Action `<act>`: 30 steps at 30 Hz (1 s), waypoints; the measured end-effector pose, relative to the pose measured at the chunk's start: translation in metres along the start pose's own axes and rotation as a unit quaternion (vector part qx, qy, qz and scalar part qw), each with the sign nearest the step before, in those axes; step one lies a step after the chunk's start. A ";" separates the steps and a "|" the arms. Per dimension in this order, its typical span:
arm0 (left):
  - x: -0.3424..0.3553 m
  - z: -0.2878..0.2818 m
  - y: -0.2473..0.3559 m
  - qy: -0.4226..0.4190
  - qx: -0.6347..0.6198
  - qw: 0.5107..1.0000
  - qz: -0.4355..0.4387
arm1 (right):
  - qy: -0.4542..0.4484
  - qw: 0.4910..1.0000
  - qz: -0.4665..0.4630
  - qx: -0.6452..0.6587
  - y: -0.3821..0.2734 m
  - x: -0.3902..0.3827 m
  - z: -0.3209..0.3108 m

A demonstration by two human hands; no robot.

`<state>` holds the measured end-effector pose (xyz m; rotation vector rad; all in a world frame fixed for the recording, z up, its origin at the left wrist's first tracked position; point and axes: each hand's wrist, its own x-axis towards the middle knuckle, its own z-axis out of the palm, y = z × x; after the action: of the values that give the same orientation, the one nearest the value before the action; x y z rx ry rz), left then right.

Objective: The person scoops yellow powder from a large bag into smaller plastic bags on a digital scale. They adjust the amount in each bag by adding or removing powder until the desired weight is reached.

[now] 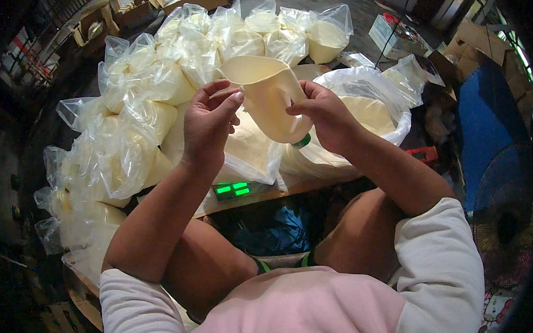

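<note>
A cream-coloured plastic jug with a cut-open, wide top (268, 91) is held up tilted over the powder, its green cap (302, 142) at the lower end. My right hand (327, 115) is closed round the jug's handle. Beside the jug's left side, my left hand (210, 118) has its fingers curled and its thumb drawn toward the index finger; whether anything thin is pinched there I cannot make out. Below the hands sits pale yellow powder (247, 144) in an opened white plastic liner. A second white-lined sack (399, 102) of powder stands to the right.
Several clear bags of pale powder (127, 149) crowd the left and far side. A green-lit scale display (232, 190) faces me at the low table's near edge. To the right are a red object (423, 154), a blue panel (493, 124), a fan (507, 223) and cardboard boxes (477, 44).
</note>
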<state>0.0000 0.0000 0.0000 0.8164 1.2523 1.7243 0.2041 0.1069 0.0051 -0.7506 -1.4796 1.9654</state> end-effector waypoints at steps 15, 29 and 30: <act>0.001 -0.003 0.004 0.016 0.017 1.000 -0.006 | -0.036 0.998 0.003 0.041 -0.004 -0.006 0.010; 0.001 -0.001 0.002 -0.001 -0.037 0.999 -0.002 | -0.023 0.999 0.010 0.040 -0.004 -0.003 0.004; 0.001 -0.001 0.002 0.001 -0.036 0.999 0.000 | -0.022 0.999 0.009 0.039 -0.005 -0.004 0.004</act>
<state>-0.0018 0.0001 0.0015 0.7719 1.1850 1.7600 0.2041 0.1025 0.0113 -0.6933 -1.4163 2.0519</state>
